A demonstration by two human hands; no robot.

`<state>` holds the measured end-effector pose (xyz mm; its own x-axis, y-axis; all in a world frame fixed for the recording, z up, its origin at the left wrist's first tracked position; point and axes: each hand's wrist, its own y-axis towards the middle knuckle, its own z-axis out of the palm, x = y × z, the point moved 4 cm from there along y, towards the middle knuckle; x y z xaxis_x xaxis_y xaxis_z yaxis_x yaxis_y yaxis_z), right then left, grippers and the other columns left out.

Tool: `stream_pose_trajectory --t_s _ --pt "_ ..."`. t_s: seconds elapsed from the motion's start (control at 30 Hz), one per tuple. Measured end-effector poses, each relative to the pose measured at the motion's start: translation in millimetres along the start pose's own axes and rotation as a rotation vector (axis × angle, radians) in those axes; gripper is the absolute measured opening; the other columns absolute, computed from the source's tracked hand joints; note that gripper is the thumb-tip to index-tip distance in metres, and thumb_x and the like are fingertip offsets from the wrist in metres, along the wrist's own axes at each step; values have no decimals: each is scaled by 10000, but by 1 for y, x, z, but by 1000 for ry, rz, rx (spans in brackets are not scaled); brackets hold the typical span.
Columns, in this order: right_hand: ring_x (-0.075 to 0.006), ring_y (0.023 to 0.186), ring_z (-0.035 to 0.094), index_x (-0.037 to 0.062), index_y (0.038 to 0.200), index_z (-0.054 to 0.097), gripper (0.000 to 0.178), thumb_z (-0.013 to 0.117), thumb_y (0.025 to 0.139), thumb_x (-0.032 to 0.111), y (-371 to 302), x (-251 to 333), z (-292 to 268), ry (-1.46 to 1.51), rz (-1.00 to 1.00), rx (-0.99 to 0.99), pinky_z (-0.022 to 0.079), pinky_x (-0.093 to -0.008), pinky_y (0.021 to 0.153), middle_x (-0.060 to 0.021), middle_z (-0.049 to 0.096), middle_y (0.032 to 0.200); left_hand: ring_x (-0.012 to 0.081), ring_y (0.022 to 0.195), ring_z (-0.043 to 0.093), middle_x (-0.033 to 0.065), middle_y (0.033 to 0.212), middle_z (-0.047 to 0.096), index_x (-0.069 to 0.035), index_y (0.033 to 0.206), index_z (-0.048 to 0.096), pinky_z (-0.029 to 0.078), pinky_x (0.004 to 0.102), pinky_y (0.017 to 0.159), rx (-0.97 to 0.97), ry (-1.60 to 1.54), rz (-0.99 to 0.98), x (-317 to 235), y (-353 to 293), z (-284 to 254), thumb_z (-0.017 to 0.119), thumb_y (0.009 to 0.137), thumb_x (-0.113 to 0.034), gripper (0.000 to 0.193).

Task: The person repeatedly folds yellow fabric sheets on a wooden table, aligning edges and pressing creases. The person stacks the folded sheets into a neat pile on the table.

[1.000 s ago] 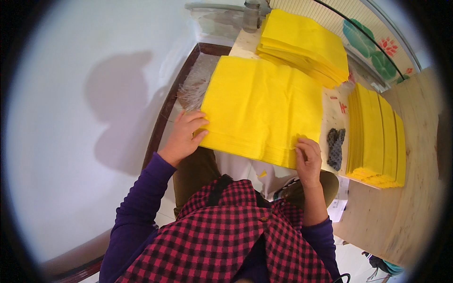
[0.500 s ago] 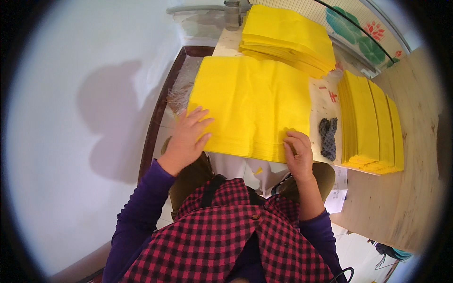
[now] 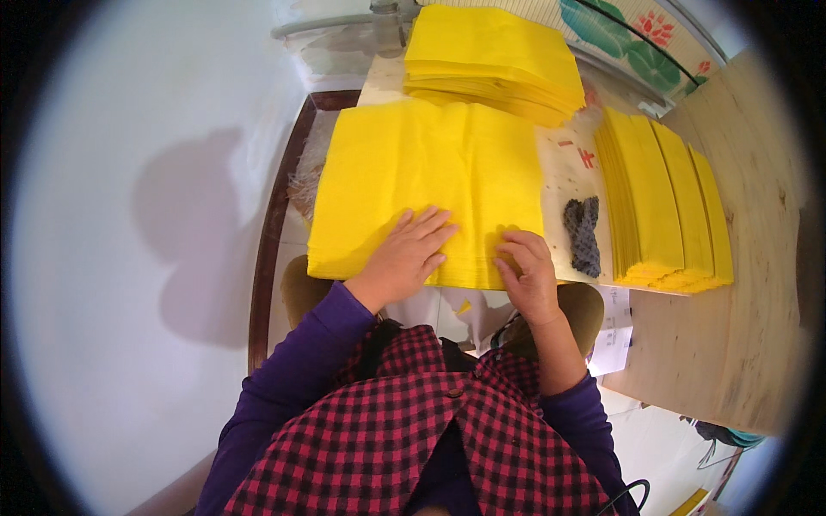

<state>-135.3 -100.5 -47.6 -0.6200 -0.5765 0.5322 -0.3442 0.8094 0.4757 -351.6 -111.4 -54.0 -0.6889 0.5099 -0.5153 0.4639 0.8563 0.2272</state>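
We have both hands down on a wide stack of yellow paper sheets (image 3: 422, 181) that lies on the worktop (image 3: 568, 172) right in front of us, its near edge hanging over our lap. Our left hand (image 3: 404, 258) rests flat on the near part of the stack, fingers (image 3: 430, 228) spread and released, holding nothing. Our right hand (image 3: 527, 275) sits just beside it at the near right corner, its fingers (image 3: 509, 251) curled down onto the sheets' edge; we cannot tell whether they pinch a sheet or only press on it.

Beyond the sheets lies a second stack of folded yellow paper (image 3: 490, 60), its near edge touching or overlapping the far edge of ours. To the right, a row of yellow folded sheets (image 3: 662, 206) lies fanned along the worktop's edge, beside a wooden panel (image 3: 757, 258). Between that row and our stack lies a small dark grey knitted rag (image 3: 583, 232), near our right hand but apart from it. A dark wooden frame (image 3: 271, 232) runs along the left side of the worktop, against a white wall (image 3: 129, 215).
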Motion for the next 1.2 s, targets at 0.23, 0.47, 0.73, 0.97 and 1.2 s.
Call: stream_pose_trajectory --t_s 0.23,0.47,0.73,0.97,1.2 --pt "-350 1043 584 44 963 667 281 756 697 43 1 -2 -4 20 -50 44 472 -422 913 -133 637 1095 326 1387 350 133 1474 414 -67 1377 469 217 495 1152 22 5 -12 4 -1 5 576 902 -171 497" --pt "-333 1005 594 53 940 663 247 750 709 58 6 4 -6 -57 -165 67 479 -415 888 -111 646 1042 332 1388 349 133 1470 421 -72 1375 473 207 501 1156 44 22 -28 3 0 5 576 905 -179 493" --pt "-275 1003 591 72 923 656 171 683 758 110 8 6 -2 -154 -258 126 476 -382 898 -64 645 998 330 1396 337 142 1480 412 -83 1390 465 199 497 1162 45 64 -25 8 -1 9 537 938 -208 474" --pt "-293 1045 581 71 961 658 201 697 769 115 6 -4 -7 -111 -201 152 465 -391 930 -76 644 1048 327 1401 328 146 1475 414 -80 1388 464 202 500 1160 57 65 -27 5 0 7 527 945 -204 464" --pt "-304 1065 595 54 1057 652 338 735 733 3 -22 -34 -37 62 111 -70 458 -362 943 -118 635 1139 316 1394 338 139 1459 432 -75 1368 481 216 505 1156 50 68 -32 2 1 6 558 926 -186 462"
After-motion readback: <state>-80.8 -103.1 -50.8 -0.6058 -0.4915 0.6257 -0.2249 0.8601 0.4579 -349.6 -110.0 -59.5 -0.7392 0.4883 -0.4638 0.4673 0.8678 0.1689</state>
